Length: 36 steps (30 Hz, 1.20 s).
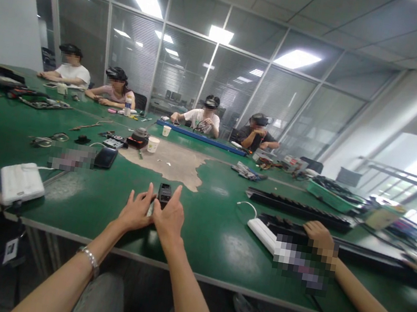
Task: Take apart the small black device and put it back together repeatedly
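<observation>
A small black box-shaped part with openings in its top stands between my two hands, just above the green table. My left hand, below a wrist with a metal bracelet, grips its left side with the fingers partly spread. On the other side my right hand closes on the same part, thumb at its near face and a finger stretched along its right edge. Its lower portion is hidden behind my hands, and what kind of part it is I cannot make out.
A white adapter box and a dark phone lie to the left. Paper cups stand farther back. Right of me are a white power strip, long black rails and a neighbour's hand. Several people sit opposite.
</observation>
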{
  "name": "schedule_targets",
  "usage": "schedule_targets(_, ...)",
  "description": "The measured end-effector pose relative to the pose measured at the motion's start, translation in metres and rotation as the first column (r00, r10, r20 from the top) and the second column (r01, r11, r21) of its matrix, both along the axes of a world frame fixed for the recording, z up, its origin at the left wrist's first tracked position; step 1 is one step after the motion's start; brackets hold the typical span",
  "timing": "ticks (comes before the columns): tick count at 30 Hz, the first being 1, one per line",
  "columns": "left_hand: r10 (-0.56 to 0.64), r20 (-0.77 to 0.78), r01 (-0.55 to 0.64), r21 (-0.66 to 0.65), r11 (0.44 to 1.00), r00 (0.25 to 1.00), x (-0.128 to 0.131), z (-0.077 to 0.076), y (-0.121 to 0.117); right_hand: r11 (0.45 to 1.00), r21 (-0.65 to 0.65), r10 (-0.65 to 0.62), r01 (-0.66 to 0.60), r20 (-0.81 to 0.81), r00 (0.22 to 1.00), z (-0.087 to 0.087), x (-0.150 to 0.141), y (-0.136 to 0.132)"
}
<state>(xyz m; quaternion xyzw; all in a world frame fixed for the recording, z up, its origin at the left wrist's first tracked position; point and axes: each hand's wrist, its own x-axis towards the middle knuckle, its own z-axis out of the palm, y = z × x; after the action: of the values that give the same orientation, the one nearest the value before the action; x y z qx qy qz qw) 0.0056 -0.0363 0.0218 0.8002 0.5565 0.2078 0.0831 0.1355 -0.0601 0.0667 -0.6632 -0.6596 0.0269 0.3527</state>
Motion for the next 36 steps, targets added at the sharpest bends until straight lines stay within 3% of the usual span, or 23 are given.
schedule_targets(10, -0.004, 0.026, 0.005, -0.035, 0.999, 1.000, 0.000, 0.004, -0.002, 0.998, -0.065, 0.015, -0.014, 0.013, 1.000, -0.024, 0.002, -0.004)
schedule_targets(30, -0.018, 0.006, 0.018, -0.049, 0.999, 1.000, 0.002, 0.009, -0.005, 0.997, -0.066, -0.036, 0.038, 0.022, 0.999, -0.021, -0.002, -0.005)
schedule_targets(36, 0.017, 0.004, -0.017, -0.038, 0.999, 1.000, 0.001, 0.006, -0.003, 0.999, 0.011, -0.035, 0.036, -0.087, 0.996, -0.008, 0.000, -0.002)
